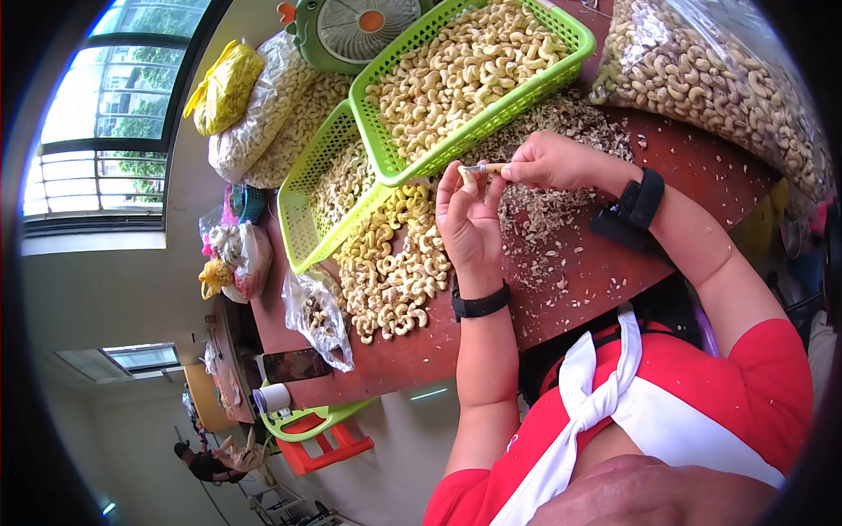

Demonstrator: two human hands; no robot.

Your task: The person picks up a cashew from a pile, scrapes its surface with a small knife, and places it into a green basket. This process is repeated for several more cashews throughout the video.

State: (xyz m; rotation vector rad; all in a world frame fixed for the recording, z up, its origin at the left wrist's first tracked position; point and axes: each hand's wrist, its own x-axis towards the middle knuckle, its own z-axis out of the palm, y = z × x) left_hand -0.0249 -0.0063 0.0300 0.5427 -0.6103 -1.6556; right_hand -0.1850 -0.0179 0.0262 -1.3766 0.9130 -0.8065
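Observation:
My left hand (472, 230) is raised over the table with its palm turned up. Its fingertips pinch a single cashew nut (467, 176). My right hand (551, 161) grips a small knife (494, 167) with a light wooden-looking handle, and its short blade meets the cashew. Below my hands lie a heap of peeled skin flakes (544, 210) and a pile of loose cashews (395, 263). Just beyond stands a green plastic basket (478, 131) full of cashews, overlapping a second green basket (303, 237) that holds more of them.
A large clear bag of cashews (702, 79) sits at right on the red table (579, 302). Further bags (263, 131) and a green fan (364, 31) stand at the far side. A small plastic bag (317, 320), a phone (296, 365) and a cup (274, 397) lie left. Another person (210, 460) is in the background.

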